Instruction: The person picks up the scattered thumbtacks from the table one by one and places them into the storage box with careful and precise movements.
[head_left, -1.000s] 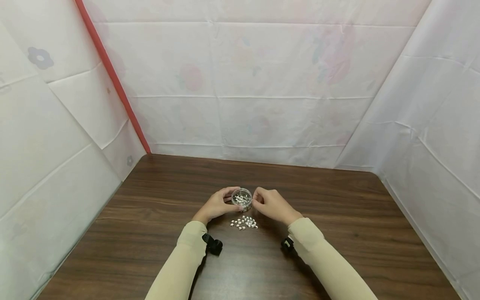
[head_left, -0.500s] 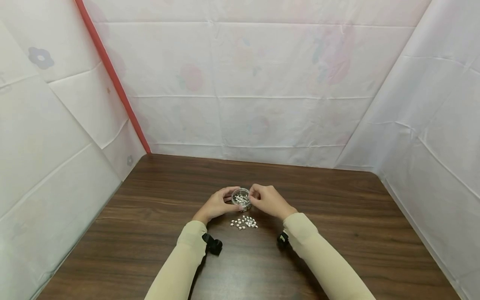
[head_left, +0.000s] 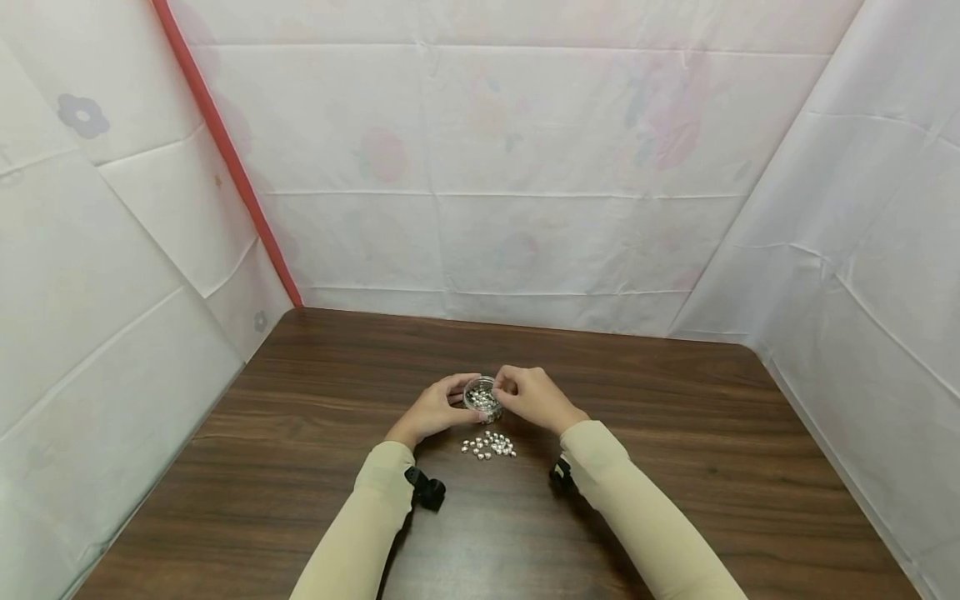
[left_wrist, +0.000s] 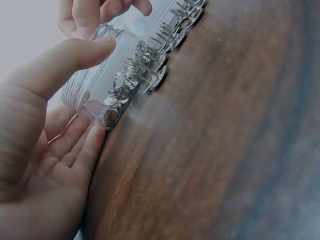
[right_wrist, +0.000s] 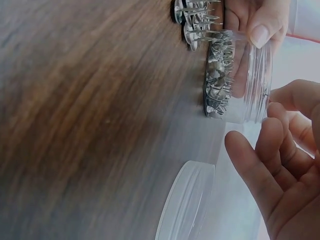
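Observation:
My left hand holds a clear round jar upright on the table, its thumb on the near side and fingers round the far side. Silver thumbtacks cover the jar's bottom. At the open rim is my right hand, thumb and index finger pinched together. A small dark sliver at those fingertips in the right wrist view looks like a thumbtack, mostly hidden. Its other fingers are loosely bent. More thumbtacks lie in a loose pile just in front of the jar, several with points up.
A clear lid lies on the table on the right hand's side; the head view does not show it. The brown wooden table is bounded by white sheets at the back and sides.
My right hand has moved left and slightly away from me, from beside the jar to over its rim. The left hand and jar have stayed put. The pile looks the same.

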